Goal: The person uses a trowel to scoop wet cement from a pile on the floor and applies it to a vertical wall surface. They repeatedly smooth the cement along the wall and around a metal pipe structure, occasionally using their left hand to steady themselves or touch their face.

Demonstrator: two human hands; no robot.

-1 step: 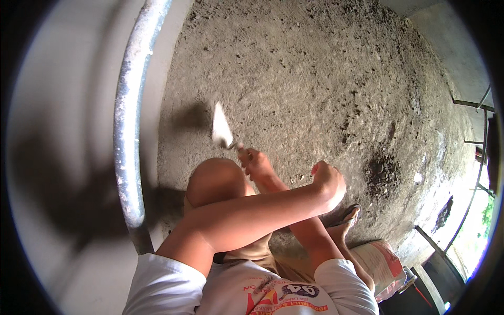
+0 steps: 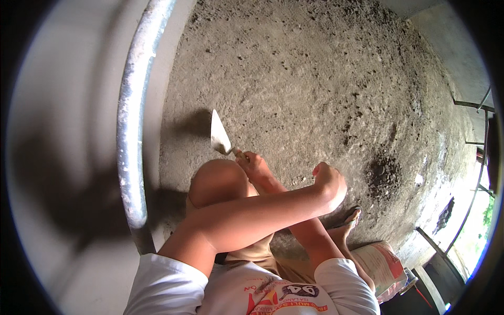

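My right hand [image 2: 254, 165] is closed round the handle of a pointing trowel [image 2: 220, 137]. The trowel's pale triangular blade points away from me and a little left, over the rough grey floor [image 2: 294, 94], with a dark shadow to its left. Whether the blade touches the floor I cannot tell. My left forearm crosses over my right one, past my bent knee [image 2: 218, 184]. At its end, my left hand [image 2: 331, 184] is curled closed, and nothing shows in it.
A scuffed metal pipe [image 2: 132, 126] stands along the pale wall [image 2: 68, 131] at my left. Dark loose rubble [image 2: 384, 170] lies to the right. A sandalled foot [image 2: 350, 218] and a printed sack [image 2: 378, 262] are at lower right, near metal bars [image 2: 462, 215].
The trowel has shifted slightly nearer to me and now looks sharp instead of blurred. My left hand has hardly moved.
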